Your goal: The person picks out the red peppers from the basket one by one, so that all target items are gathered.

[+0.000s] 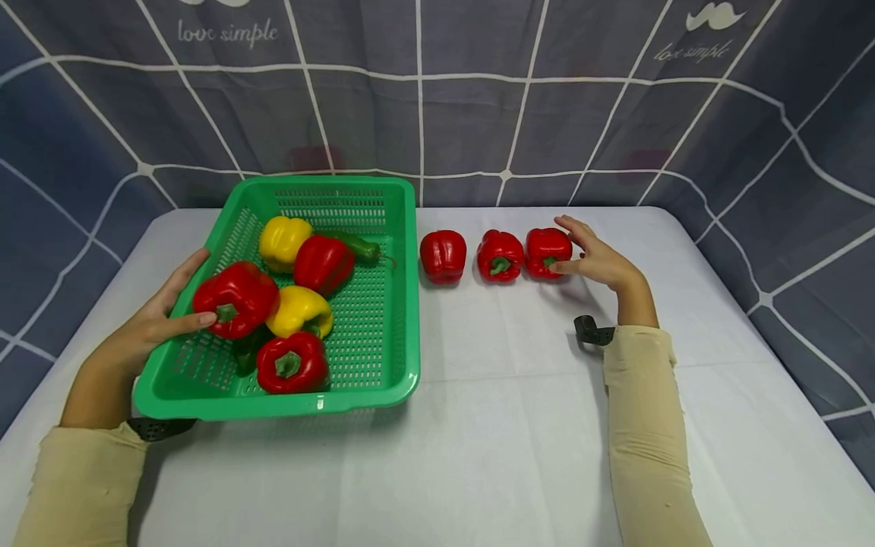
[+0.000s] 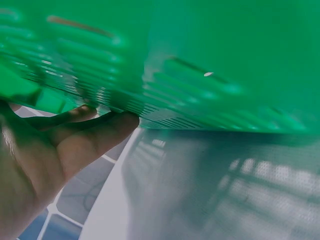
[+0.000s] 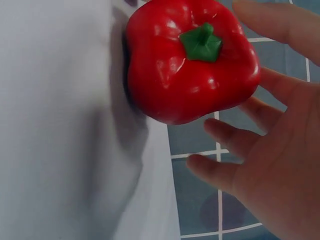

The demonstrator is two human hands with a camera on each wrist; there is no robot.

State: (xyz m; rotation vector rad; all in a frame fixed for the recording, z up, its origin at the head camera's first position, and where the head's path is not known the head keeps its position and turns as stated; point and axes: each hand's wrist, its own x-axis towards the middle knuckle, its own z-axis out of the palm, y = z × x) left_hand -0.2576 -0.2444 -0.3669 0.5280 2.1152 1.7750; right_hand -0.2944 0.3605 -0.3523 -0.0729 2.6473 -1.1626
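My left hand (image 1: 146, 327) grips the left side of a green plastic basket (image 1: 403, 304), its thumb over the rim by a red bell pepper (image 1: 241, 298). In the left wrist view, fingers (image 2: 95, 142) support the slotted basket from outside, and its shadow falls on the white cloth. Also in the basket are two more red bell peppers (image 1: 290, 363), yellow bell peppers (image 1: 283, 241) and a green pepper (image 1: 362, 247). At the right, my right hand (image 1: 601, 258) spreads its fingers around the rightmost red bell pepper (image 3: 190, 75), which sits on the table, green stem showing.
Two other red bell peppers, one (image 1: 500, 257) in the middle and one (image 1: 443, 257) close to the basket, stand in the row on the white table (image 1: 492, 441). A grey cloth (image 1: 465, 121) with white lines hangs along the back and sides.
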